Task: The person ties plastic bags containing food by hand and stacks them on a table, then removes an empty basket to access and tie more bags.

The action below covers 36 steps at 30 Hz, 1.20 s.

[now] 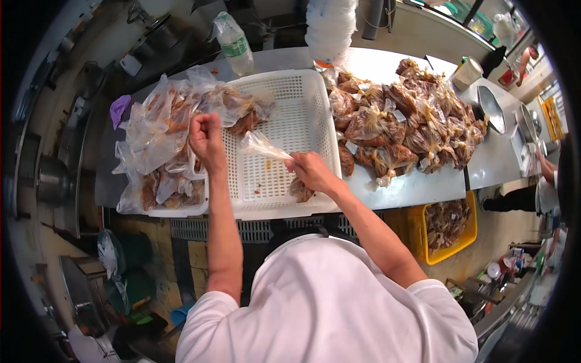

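Observation:
My right hand (311,171) is closed round the twisted neck of a clear plastic bag (261,146), whose loose top flares out to the left. Brown meat (301,190) shows just below this hand, apparently in the same bag. My left hand (207,140) is raised with curled fingers at the left side of a white perforated crate (327,121); anything inside them is too small or hidden to make out. Beside and behind it lie several open clear bags of brown meat (172,115). More bagged meat (245,115) rests in the crate's back left part.
A large heap of tied meat bags (405,121) covers the steel table (436,190) on the right. A green-labelled bottle (235,45) and a stack of white plastic (331,27) stand behind. A yellow crate (472,230) sits lower right. Another person's arm (548,166) shows far right.

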Available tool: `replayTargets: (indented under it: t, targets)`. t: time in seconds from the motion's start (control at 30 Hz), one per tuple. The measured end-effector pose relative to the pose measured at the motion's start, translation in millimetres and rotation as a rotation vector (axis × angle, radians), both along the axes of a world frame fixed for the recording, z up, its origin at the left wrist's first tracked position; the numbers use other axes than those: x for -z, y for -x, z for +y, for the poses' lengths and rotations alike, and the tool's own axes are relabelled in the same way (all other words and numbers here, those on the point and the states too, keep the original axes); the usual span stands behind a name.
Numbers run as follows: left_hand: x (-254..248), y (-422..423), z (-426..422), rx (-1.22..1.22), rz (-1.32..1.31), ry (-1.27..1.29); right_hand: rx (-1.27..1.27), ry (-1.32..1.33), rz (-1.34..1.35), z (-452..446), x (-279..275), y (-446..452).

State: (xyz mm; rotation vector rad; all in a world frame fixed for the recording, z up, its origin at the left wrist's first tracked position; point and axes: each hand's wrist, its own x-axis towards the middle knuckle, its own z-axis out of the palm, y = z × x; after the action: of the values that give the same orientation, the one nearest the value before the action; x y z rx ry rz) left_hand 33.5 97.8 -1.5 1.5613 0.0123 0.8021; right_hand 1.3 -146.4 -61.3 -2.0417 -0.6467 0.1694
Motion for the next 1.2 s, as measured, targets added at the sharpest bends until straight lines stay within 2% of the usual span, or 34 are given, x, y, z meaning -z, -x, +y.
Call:
replayTargets:
  t: [0.03, 0.07, 0.13, 0.2, 0.23, 0.27, 0.3, 0.33, 0.37, 0.4, 0.43, 0.47, 0.5, 0.53, 0.57, 0.6, 0.63, 0.67, 0.7, 0.73, 0.77, 0.8, 0.83, 0.87, 0.9, 0.97, 1.0, 1.07, 1.1, 1.17, 1.2]
  targets:
    - [-2, 0, -10, 0.013, 0.001, 0.002, 0.013, 0.002, 0.001, -3, 2, -2]
    - [-28, 12, -38, 0.142, -0.192, -0.469, -0.004, 0.021, -0.117, -6, 4, -4]
    - [-24, 24, -48, 0.255, -0.392, -0.943, -0.049, 0.076, -0.263, -7, 5, -12]
    - [38, 26, -32, 0.618, -0.051, -1.305, -0.114, 0.105, -0.366, -13, -3, -17]
    - [47, 24, -23, 0.609, -0.048, -1.308, -0.164, 0.136, -0.465, -17, -8, -18]
    - [44, 20, -15, 0.718, 0.258, -1.184, -0.147, 0.274, -0.407, -20, -11, -18]
    - [43, 15, -13, 0.823, 0.555, -1.041, -0.138, 0.275, -0.411, -21, -11, -24]
    - [45, 21, -12, 0.813, 0.637, -0.899, -0.089, 0.198, -0.443, -21, -9, -34]
    - [31, 34, -25, 0.822, 0.635, -0.899, -0.045, 0.121, -0.471, -20, -3, -42]
    - [12, 49, -47, 0.822, 0.652, -0.423, 0.119, 0.012, -0.383, -8, 5, -50]
    - [5, 63, -66, 0.788, 0.648, 0.049, 0.117, 0.01, -0.38, 2, 1, -48]
    - [10, 74, -82, 0.783, 0.652, 0.05, 0.117, -0.259, -0.111, 12, -11, -46]
    - [19, 86, -98, 0.971, 0.522, 0.335, 0.114, -0.52, 0.164, 17, -25, -42]
    - [26, 91, -105, 1.143, 0.372, 0.624, -0.134, -0.8, 0.49, 17, -41, -36]
    - [38, 88, -101, 1.138, 0.368, 0.627, -0.138, -0.796, 0.493, 17, -46, -33]
    - [50, 82, -95, 1.185, 0.452, 0.527, -0.254, -0.768, 0.495, 15, -49, -31]
    - [61, 71, -84, 1.079, 0.509, 0.466, -0.37, -0.74, 0.495, 13, -52, -29]
    - [70, 60, -74, 0.977, 0.571, 0.408, -0.372, -0.636, 0.585, 6, -59, -28]
    - [59, 51, -59, 0.851, 0.444, 0.414, -0.375, -0.636, 0.584, 10, -56, -27]
    - [47, 41, -44, 0.719, 0.323, 0.405, -0.219, -0.597, 0.423, 15, -49, -28]
    - [45, 26, -26, 0.887, 0.302, 0.501, -0.063, -0.554, 0.262, 20, -42, -30]
    - [38, 24, -28, 0.887, 0.302, 0.5, -0.003, -0.601, 0.333, 25, -40, -29]
    - [30, 24, -30, 0.77, 0.331, 0.197, -0.005, -0.602, 0.333, 24, -38, -28]
    - [19, 26, -35, 0.64, 0.357, -0.101, 0.105, -0.457, 0.316, 25, -40, -23]
    - [8, 36, -49, 0.451, 0.264, -0.368, 0.214, -0.311, 0.296, 24, -41, -20]
    - [-5, 57, -77, 0.318, 0.229, -0.41, 0.272, -0.414, 0.358, 25, -28, -22]
    - [-3, 57, -85, 0.327, 0.228, -0.408, 0.318, -0.51, 0.276, 27, -24, -17]
    - [3, 58, -95, 0.034, 0.089, -0.676, 0.347, -0.637, 0.142, 32, -19, -14]
    - [10, 56, -95, 0.037, 0.09, -0.674, 0.35, -0.635, 0.142, 29, -19, -13]
    - [21, 49, -90, -0.033, 0.044, -0.68, 0.305, -0.653, 0.404, 24, -19, -13]
    - [24, 46, -86, -0.049, 0.056, -0.654, 0.291, -0.597, 0.37, 21, -18, -13]
